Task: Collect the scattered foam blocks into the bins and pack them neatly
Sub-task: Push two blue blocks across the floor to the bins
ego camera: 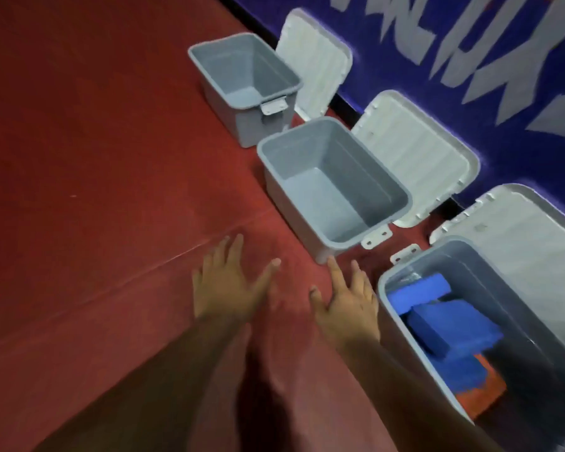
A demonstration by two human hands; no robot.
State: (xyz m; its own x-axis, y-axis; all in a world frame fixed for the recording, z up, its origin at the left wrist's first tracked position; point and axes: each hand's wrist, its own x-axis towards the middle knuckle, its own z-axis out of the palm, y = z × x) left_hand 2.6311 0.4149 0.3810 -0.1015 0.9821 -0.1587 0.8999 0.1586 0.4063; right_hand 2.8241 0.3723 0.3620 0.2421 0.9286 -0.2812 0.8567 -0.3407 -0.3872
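Both forearms reach low over the red mat (95,158), left hand (224,282) and right hand (348,305) apart, fingers spread, holding nothing. Blue foam blocks (450,327) and 1 orange block (483,396) lie crooked in the nearest bin (509,288), just beside the right hand; the middle bin (366,164) and far bin (258,66) hold none. No loose block shows, so the next move is probably fetching more or squaring that pile. 3 white lids (418,151) lean behind, clear of the openings
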